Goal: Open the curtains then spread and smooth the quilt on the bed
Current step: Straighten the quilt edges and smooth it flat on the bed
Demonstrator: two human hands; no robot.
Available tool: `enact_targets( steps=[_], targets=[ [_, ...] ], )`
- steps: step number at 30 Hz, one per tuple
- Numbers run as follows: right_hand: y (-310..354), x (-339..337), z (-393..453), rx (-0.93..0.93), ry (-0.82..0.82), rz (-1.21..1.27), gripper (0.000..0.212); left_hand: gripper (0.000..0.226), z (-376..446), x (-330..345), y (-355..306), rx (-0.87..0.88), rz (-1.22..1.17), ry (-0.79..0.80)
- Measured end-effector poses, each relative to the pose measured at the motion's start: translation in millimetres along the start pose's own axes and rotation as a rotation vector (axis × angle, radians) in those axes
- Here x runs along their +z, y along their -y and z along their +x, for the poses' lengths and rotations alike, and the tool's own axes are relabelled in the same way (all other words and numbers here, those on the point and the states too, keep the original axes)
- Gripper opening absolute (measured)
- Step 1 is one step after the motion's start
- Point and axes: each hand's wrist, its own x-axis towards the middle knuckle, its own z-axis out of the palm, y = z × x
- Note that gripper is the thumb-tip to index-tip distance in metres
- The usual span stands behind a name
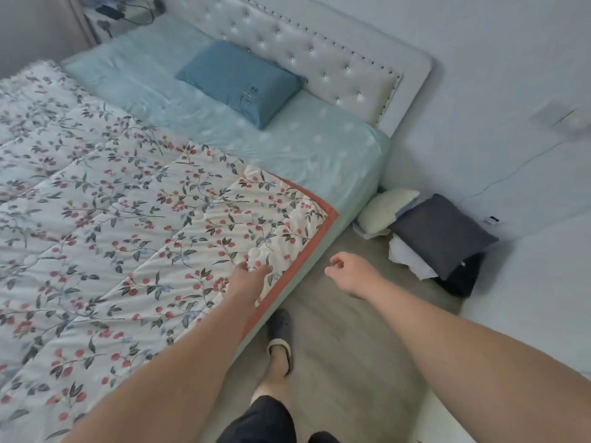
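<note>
Two hands outstretched, left (248, 278) on quilt (105, 225)

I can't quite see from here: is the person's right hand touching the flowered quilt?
Apart. In the head view the right hand hangs over the bare floor beside the bed, with floor showing between it and the quilt edge.

small printed label on blue pillow (238, 79), seemingly text, too blurred to read

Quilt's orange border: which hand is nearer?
Left. The left hand rests on the quilt just inside the orange border. The right hand hangs loosely curled over the floor, off the bed, holding nothing.
</note>
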Motion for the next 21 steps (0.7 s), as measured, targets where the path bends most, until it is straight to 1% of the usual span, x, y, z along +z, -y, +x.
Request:
enact_targets(
  steps=[3,6,10,15,19,20,21],
  targets=[
    [-0.3,-27.5,40.0,0.009,0.020,-0.032,0.047,0.083,41.0,37.8,-31.1,-0.023,-0.032,0.029],
    [-0.4,-50.0,100.4,0.045,0.068,-0.090,0.049,0.076,86.8,70.0,-67.2,-0.049,-0.080,0.011],
    [12.5,-79.1,183.0,0.069,0.139,-0.184,0.048,0.076,145.0,92.8,-113.6,-0.127,-0.075,0.007],
    [21.3,-116.6,260.1,0.040,0.172,-0.255,0.041,0.081,201.9,109.7,-155.3,-0.210,-0.080,-0.049],
    [17.3,-137.3,319.1,0.033,0.230,-0.277,0.036,0.076,232.8,125.5,-181.6,-0.211,-0.086,-0.104],
    [14.5,-140.3,340.7,0.027,0.246,-0.271,0.032,0.075,242.7,131.5,-186.5,-0.209,-0.096,-0.128],
    [13.8,-143.0,364.2,0.040,0.253,-0.281,0.024,0.074,254.5,138.2,-190.1,-0.215,-0.119,-0.152]
  ],
)
